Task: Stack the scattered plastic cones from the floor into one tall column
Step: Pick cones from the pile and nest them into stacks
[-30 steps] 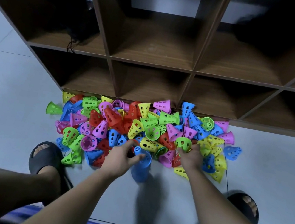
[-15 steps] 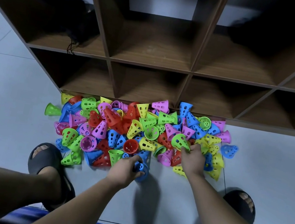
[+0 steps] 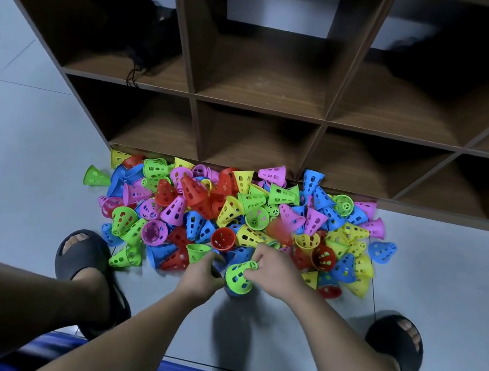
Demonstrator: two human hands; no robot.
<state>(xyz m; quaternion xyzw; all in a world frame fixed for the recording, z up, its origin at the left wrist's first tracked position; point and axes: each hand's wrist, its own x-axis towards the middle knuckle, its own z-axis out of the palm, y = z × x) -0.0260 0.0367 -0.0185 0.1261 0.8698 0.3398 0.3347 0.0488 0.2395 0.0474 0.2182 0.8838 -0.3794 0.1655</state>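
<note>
The pile of cones [image 3: 232, 212] lies tight against the foot of the wooden shelf unit [image 3: 263, 90], so nothing passes behind it. Bare floor [image 3: 6, 192] is open left and right of the pile and in front, between the left sandal [image 3: 84, 255] and the right sandal [image 3: 395, 339]. There the left hand [image 3: 201, 275], gripping a blue cone [image 3: 232, 292], and the right hand [image 3: 276, 272], pinching a green cone [image 3: 238, 277], take the middle.

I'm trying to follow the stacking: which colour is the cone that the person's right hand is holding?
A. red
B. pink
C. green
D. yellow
C: the right hand pinches a green cone by its narrow end, over a blue cone that the left hand grips.
</note>
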